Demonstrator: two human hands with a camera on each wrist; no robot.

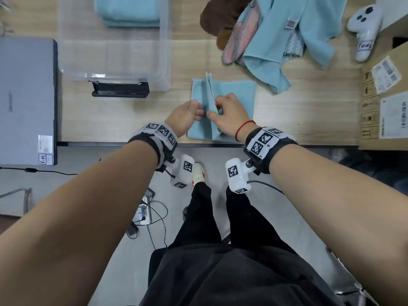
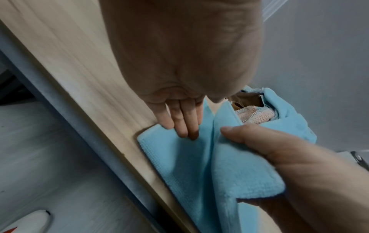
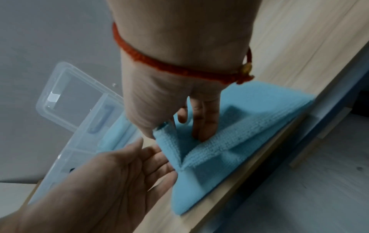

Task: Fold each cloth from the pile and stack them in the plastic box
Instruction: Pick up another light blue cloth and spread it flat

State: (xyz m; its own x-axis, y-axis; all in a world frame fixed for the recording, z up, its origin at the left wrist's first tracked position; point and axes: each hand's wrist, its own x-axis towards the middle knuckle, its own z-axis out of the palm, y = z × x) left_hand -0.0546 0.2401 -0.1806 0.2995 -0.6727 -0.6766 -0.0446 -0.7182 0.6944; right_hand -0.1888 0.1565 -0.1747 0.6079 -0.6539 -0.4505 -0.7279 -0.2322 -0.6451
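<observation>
The plastic box [image 1: 164,51] sits left of the pile [image 1: 276,34], the cloth [image 1: 238,93] nearer, between them.

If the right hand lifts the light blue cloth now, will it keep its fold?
Probably not: the light blue terry cloth looks floppy, its raised flap standing only where the right hand pinches it. It seems light and not slippery.

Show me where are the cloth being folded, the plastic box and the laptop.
cloth being folded [image 1: 234,93], head view, flat right half.
plastic box [image 1: 163,51], head view, right wall.
laptop [image 1: 26,96], head view, closed lid.
</observation>
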